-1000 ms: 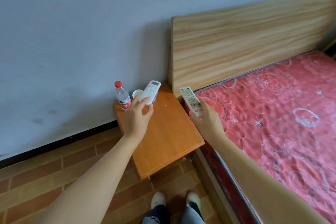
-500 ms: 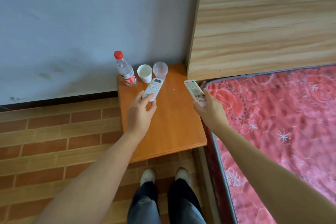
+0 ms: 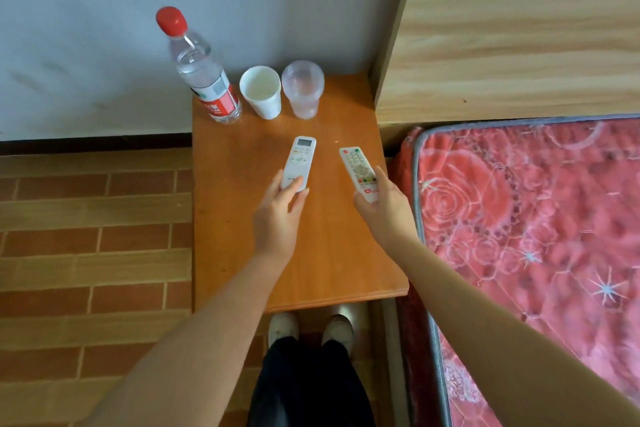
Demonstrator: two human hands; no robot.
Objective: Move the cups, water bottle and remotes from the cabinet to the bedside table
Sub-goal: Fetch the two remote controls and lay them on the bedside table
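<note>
The orange wooden bedside table stands between the wall and the bed. At its back edge stand a water bottle with a red cap, a white paper cup and a clear plastic cup. My left hand grips the near end of a white air-conditioner remote low over the table's middle. My right hand holds a white TV remote with coloured buttons, just to the right of the first remote. Whether the remotes touch the tabletop I cannot tell.
A bed with a red patterned mattress and a wooden headboard lies right of the table. A grey wall is behind. Brick-patterned floor stretches to the left. My shoes stand at the table's front edge.
The view has tilted down and closed in on the table. Both hands have brought the remotes lower and toward the table's middle; the right one moved in from over the bed's edge.
</note>
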